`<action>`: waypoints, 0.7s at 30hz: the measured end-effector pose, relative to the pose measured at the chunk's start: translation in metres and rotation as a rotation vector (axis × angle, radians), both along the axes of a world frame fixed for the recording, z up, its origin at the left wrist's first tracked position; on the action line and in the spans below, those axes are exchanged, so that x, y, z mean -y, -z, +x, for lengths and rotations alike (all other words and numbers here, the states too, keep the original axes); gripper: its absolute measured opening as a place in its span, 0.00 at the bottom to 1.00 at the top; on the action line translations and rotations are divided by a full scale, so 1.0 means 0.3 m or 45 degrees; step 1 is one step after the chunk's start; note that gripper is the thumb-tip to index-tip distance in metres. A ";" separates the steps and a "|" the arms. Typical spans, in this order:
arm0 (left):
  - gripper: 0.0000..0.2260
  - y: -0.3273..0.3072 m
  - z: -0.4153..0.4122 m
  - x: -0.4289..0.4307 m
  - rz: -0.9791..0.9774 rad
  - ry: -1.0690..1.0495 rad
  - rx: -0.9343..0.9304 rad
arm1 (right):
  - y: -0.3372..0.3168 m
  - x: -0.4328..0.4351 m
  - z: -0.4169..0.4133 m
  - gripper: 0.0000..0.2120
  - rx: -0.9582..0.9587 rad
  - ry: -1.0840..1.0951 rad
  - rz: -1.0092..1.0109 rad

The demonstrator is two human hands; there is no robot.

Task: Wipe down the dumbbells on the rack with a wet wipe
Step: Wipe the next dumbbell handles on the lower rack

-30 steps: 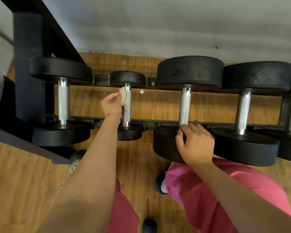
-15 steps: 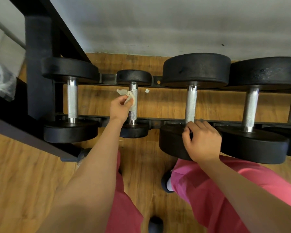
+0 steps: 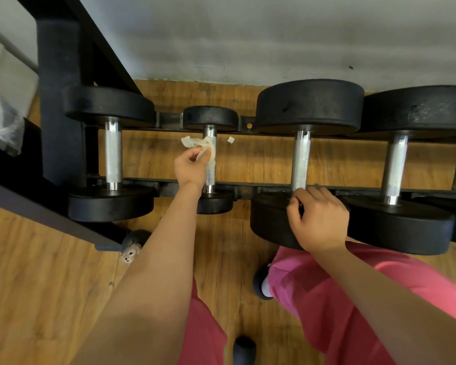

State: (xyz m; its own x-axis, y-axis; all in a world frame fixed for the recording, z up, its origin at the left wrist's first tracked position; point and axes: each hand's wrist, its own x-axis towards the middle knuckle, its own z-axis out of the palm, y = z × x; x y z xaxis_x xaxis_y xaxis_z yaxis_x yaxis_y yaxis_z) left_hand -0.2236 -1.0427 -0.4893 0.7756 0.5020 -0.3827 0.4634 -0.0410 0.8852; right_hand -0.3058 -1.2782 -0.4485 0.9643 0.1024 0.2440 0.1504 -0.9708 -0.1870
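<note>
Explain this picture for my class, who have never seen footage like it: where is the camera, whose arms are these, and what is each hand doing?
No machine here: the camera sits on a person's head, looking down at their own arms. Black dumbbells lie across a dark rack above a wooden floor. The left hand pinches a wet wipe against the metal handle of the small dumbbell. The right hand grips the near end of the large dumbbell beside it.

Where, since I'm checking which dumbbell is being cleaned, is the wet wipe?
In the head view, left of centre, the left hand holds the wet wipe against the handle of the small dumbbell, second from the left.
</note>
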 end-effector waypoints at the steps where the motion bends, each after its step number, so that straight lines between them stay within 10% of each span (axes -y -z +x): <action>1: 0.09 -0.002 0.003 -0.002 0.018 -0.024 0.004 | 0.001 -0.001 -0.001 0.14 0.002 0.001 -0.002; 21: 0.06 0.014 -0.011 -0.080 0.060 0.146 -0.013 | -0.002 0.000 0.000 0.14 0.015 -0.007 0.000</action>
State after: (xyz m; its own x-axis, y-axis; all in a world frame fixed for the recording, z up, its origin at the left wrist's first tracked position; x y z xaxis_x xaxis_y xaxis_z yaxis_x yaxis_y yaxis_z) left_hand -0.2269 -1.0187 -0.4935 0.8250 0.4279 -0.3692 0.4625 -0.1357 0.8762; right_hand -0.3058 -1.2782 -0.4480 0.9608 0.1080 0.2552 0.1582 -0.9699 -0.1853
